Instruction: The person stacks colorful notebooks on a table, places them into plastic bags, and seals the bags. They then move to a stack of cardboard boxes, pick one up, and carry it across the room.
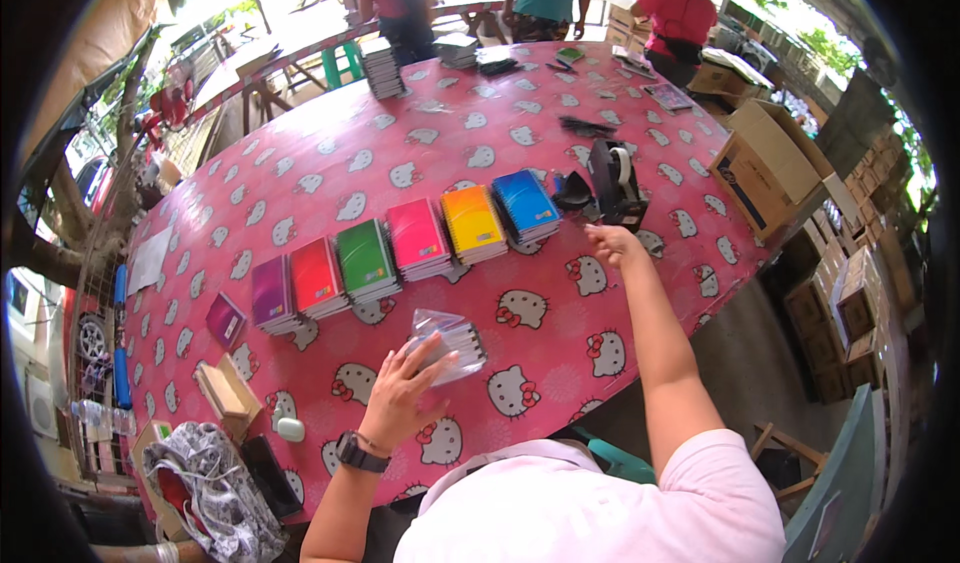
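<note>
My left hand [405, 383] lies with spread fingers against the near left side of a clear plastic-wrapped pack [462, 348]; its contents look like spiral notebooks. Farther right, my right hand [612, 245] is closed in a pinch beside a black tape dispenser [618, 188]. What the pinch holds, if anything, is too small to make out. Beyond the pack runs a row of spiral notebook stacks: purple [272, 291], red [318, 273], green [366, 258], pink [418, 233], yellow [474, 221] and blue [526, 203].
A pink cat-print cloth covers the table [400, 178]. At left lie a purple notebook [226, 321], an open cardboard box [228, 393], a pale green case [291, 429] and a grey patterned cloth [215, 488]. A carton [770, 168] stands at right. Several people are beyond the far edge.
</note>
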The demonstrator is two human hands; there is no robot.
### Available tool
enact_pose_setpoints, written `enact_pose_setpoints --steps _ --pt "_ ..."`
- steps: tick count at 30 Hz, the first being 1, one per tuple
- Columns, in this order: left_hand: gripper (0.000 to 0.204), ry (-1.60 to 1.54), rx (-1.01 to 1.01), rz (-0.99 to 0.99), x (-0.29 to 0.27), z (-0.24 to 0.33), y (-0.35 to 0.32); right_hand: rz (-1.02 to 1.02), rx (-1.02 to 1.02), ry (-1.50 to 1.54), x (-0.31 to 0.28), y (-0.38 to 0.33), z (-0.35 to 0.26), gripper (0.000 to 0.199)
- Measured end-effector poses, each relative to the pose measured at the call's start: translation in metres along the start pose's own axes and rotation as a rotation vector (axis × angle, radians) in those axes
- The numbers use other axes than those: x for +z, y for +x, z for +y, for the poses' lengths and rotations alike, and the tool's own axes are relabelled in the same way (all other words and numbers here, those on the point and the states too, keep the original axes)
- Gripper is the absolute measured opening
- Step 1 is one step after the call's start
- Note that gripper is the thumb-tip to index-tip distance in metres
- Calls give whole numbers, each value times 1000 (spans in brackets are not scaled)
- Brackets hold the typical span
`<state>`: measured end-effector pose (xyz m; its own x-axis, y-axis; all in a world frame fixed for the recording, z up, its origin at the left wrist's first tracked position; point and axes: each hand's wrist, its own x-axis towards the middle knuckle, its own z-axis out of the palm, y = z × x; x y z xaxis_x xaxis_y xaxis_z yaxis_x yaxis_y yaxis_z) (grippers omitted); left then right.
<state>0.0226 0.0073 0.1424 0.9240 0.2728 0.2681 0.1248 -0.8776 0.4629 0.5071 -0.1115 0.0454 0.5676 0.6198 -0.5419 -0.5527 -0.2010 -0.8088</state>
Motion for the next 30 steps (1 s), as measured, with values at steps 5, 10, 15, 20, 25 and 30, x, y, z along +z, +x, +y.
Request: enact_pose_setpoints --steps 5,10,15,20,25,30 --pt "80 127 -41 -144 -17 6 -3 -487 -74 -419 183 -139 -18 23" --pt "86 253 -29 -292 -29 9 2 -744 -244 -937 251 -186 13 26" --pt "92 220 -25 -307 -28 1 -1 -418 -569 -1726 276 -213 19 52" --pt "91 198 65 -163 -20 -5 -4 -351 -645 -1868 239 -202 -2 53" --pt "76 27 -22 211 17 -14 -16 -451 -1000 -1169 195 -209 30 38" --pt "53 105 -135 430 25 -9 -24 -331 -1516 -1337 181 -222 70 41"
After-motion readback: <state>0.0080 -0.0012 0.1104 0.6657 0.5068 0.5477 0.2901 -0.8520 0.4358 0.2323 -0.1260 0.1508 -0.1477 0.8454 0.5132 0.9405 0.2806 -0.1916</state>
